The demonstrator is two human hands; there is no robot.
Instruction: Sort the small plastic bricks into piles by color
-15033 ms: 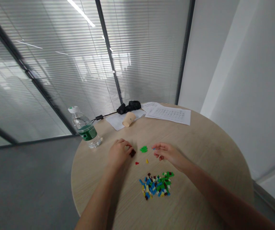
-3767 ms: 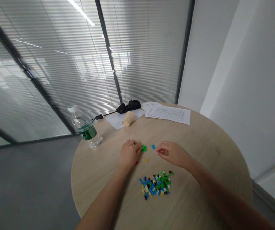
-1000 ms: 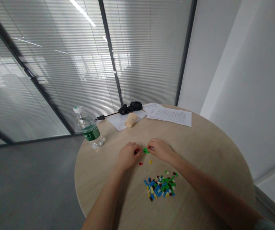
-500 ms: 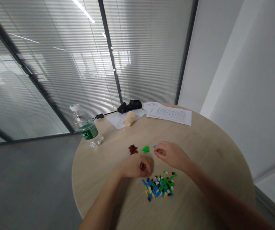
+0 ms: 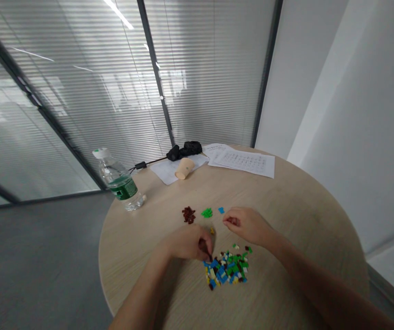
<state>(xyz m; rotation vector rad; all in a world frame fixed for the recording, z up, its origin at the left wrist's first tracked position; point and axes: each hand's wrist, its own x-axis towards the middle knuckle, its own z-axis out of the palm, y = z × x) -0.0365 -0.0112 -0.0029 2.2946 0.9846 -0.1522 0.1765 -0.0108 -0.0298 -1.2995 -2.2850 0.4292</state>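
Both hands (image 5: pixel 189 243) (image 5: pixel 246 224) half-curled, left at bricks (image 5: pixel 227 267)

"Where is the left hand (image 5: pixel 188 242) held?"
"At the left edge of the mixed pile (image 5: pixel 229 267), fingers (image 5: pixel 210 248) pointed down; whether a piece is gripped cannot be told."
"And the right hand (image 5: pixel 247 222)?"
"Just beside the blue bits (image 5: pixel 221 210); green (image 5: pixel 207 212) and brown heaps (image 5: pixel 188 214) are seen left of those."
"On the bench (image 5: pixel 293 224) beyond?"
"A bottle (image 5: pixel 118 182) is seen, and a cup (image 5: pixel 183 169) laid on paper (image 5: pixel 164 172)."

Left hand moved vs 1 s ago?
Yes: toward the wearer. The left hand was beside the green pile; now it is nearer the wearer than that pile, at the mixed pile's far left edge.
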